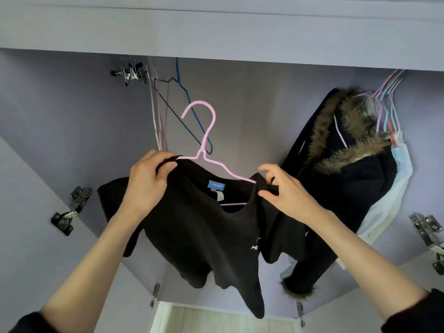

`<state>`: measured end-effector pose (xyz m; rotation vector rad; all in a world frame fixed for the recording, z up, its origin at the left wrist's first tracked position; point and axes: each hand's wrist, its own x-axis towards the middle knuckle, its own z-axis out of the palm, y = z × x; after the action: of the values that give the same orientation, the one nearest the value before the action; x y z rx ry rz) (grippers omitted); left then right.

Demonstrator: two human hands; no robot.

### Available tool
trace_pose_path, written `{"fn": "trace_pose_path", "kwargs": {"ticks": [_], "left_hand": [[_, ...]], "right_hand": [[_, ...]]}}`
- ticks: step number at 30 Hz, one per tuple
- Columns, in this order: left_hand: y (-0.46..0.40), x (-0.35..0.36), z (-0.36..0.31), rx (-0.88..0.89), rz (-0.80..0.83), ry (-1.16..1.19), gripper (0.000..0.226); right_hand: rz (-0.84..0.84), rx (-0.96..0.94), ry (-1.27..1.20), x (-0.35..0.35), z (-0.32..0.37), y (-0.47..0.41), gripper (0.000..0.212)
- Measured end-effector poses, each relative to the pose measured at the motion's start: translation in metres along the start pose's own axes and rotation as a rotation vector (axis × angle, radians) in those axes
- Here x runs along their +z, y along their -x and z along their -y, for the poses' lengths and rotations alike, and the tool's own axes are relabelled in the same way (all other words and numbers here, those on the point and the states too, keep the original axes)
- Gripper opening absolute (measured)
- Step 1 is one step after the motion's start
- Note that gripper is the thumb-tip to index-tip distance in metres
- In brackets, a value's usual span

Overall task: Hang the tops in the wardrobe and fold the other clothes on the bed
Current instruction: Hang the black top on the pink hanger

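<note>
While both hands (216, 186) pinch its shoulders, the black top (199, 227), blue-labelled, drapes over a pink hanger (204, 140).

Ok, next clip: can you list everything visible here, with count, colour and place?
top: one, black, centre, on the pink hanger
hanger: one, pink, centre, not yet on the rail
empty hangers: several, blue, black and pale, upper left
coat: one, dark with brown fur trim, hanging right
pale garment: light blue and white, behind the coat
hinges: several, metal, on both wardrobe sides
left hand: grips the top's left shoulder
right hand: pinches the top's right shoulder
</note>
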<state>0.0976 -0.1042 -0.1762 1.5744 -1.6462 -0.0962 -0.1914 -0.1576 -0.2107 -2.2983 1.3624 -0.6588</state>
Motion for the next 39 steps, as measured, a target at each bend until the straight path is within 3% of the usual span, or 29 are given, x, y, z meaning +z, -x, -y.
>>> {"fn": "trace_pose_path", "kwargs": {"ticks": [2, 5, 7, 13, 19, 22, 27, 30, 32, 36, 39], "left_hand": [[0.002, 0.003, -0.002, 0.007, -0.022, 0.012, 0.021], [0.003, 0.009, -0.005, 0.039, -0.03, 0.025, 0.02], [0.003, 0.01, -0.003, 0.052, -0.02, 0.028, 0.02], [0.006, 0.007, 0.012, 0.05, 0.025, -0.026, 0.021], [0.01, -0.005, 0.033, -0.077, 0.018, -0.185, 0.014], [0.01, -0.005, 0.03, -0.032, 0.029, -0.261, 0.015], [0.013, 0.0, 0.025, 0.037, 0.23, -0.159, 0.03], [0.018, 0.003, 0.024, -0.037, 0.116, -0.075, 0.024], [0.02, 0.006, 0.021, -0.076, 0.04, -0.032, 0.022], [0.023, 0.011, 0.017, -0.091, 0.015, 0.022, 0.022], [0.023, 0.015, 0.014, -0.097, 0.035, 0.037, 0.023]], "right_hand": [[0.042, 0.04, 0.005, 0.0, -0.003, -0.001, 0.06], [0.069, 0.077, 0.053, 0.003, 0.0, -0.006, 0.024], [0.049, 0.075, 0.072, 0.006, 0.0, -0.006, 0.031], [-0.179, 0.046, 0.171, 0.001, -0.007, -0.009, 0.023], [-0.261, 0.08, 0.105, -0.015, -0.02, -0.001, 0.019], [-0.295, 0.084, 0.077, -0.018, -0.022, 0.002, 0.016], [-0.383, 0.073, 0.04, -0.025, -0.02, 0.001, 0.012], [-0.35, 0.064, -0.034, -0.029, -0.017, 0.003, 0.012], [-0.338, 0.067, -0.083, -0.031, -0.016, 0.007, 0.014], [-0.287, 0.081, 0.174, -0.033, -0.025, 0.015, 0.029], [-0.211, 0.003, 0.181, -0.032, -0.016, 0.016, 0.042]]}}
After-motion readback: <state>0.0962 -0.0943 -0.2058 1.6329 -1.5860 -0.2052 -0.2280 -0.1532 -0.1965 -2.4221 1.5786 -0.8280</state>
